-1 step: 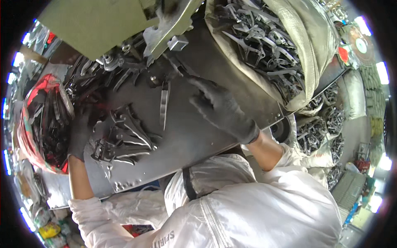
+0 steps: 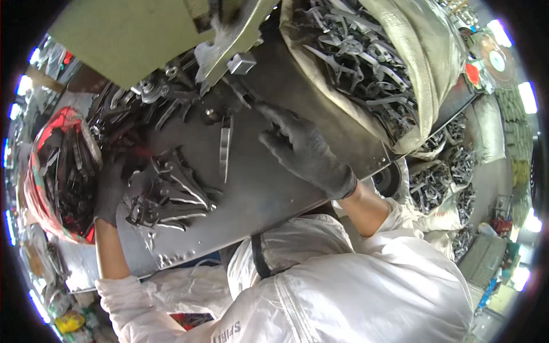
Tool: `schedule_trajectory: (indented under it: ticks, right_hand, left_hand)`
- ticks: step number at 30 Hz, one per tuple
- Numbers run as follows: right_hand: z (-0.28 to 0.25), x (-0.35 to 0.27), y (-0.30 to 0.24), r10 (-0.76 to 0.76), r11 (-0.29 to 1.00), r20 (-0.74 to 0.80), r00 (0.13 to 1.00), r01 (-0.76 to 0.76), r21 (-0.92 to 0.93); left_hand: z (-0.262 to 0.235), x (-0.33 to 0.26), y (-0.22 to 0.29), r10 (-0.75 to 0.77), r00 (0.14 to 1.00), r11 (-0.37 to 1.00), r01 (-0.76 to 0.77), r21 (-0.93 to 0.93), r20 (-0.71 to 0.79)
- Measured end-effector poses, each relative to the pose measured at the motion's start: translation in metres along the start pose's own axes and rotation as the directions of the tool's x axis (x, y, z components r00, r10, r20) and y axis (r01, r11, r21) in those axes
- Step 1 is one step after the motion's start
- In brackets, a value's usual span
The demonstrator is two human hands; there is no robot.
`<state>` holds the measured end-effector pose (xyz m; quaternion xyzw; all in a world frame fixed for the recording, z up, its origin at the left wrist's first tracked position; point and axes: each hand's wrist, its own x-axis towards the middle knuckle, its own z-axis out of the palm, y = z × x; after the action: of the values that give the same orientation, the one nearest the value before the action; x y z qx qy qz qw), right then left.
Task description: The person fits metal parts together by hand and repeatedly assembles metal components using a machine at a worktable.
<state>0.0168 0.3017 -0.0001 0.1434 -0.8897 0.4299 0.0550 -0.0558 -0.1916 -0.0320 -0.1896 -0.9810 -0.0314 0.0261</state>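
Lever-shaped metal parts point(image 2: 171, 197), loosely piled left of center in the frame on a gray metal tabletop point(image 2: 246, 166), just beyond a white jacket point(image 2: 366, 288) across the lower edge. Beside the pile, a dark-gloved left hand point(image 2: 110, 194), fingers lost in shadow, spread and hold impossible to tell. At far left, a red-edged sack point(image 2: 38, 200) packed with dark metal pieces point(image 2: 74, 166). At center, a gloved right hand point(image 2: 311, 154), forefinger stretched toward the upper left, thumb parted from it, fingertip at the end of a narrow dark bar point(image 2: 240, 92), grip too unclear to call. Nearby, a slim metal strip point(image 2: 225, 146). Farther off, a pale green machine panel point(image 2: 120, 37), upper left; a beige sack point(image 2: 440, 51) of metal castings point(image 2: 377, 68), upper right.
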Motion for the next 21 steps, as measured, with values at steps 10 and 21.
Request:
schedule_trajectory:
  ticks: [10,21]
  right_hand:
    - [-0.122,0.029,0.047,-0.063,0.952,-0.530,0.846,-0.109,-0.287]
    - [-0.131,0.075,0.040,-0.287,0.383,-0.289,0.913,-0.167,-0.909]
  left_hand:
    - [-0.016,-0.005,-0.004,-0.157,0.981,0.936,0.113,-0.334,-0.110]
    - [-0.058,0.029,0.080,-0.556,0.772,-0.329,0.135,-0.935,0.307]
